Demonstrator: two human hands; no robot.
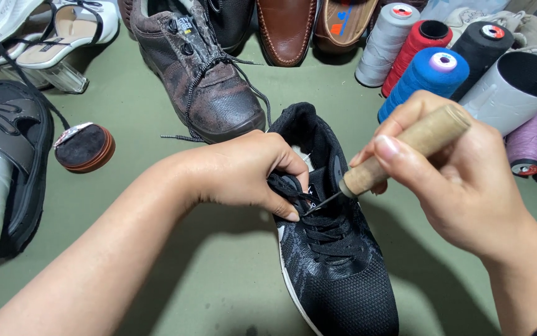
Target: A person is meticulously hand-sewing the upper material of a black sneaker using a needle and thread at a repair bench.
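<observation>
We work over a green table [156, 124] crowded with footwear, and the biggest thing before us is the black mesh sneaker [337, 274], lying toe toward us at the middle of the table. Our left hand [243, 171] clamps its upper by the eyelets, thumb and fingers pinching the laces [324, 227] and the edge beside them. Our right hand [449, 180] has its fingers curled tight around the wooden handle of an awl [405, 149], whose thin metal tip meets the lacing right beside the left thumb. To do this well, we judge, the point should go in slowly and angled away from that thumb, with the left hand keeping the shoe from rolling; exactly where the tip enters is hard to make out, perhaps under a lace crossing. Behind the sneaker stands a worn brown boot [206, 74] with loose laces, a brown loafer [284, 28] beyond it, and a black sandal [13, 162] at the left. Cones of thread [427, 78] in blue, red, black, grey and purple crowd the right rear, and a small round tin [84, 148] sits at the left.
</observation>
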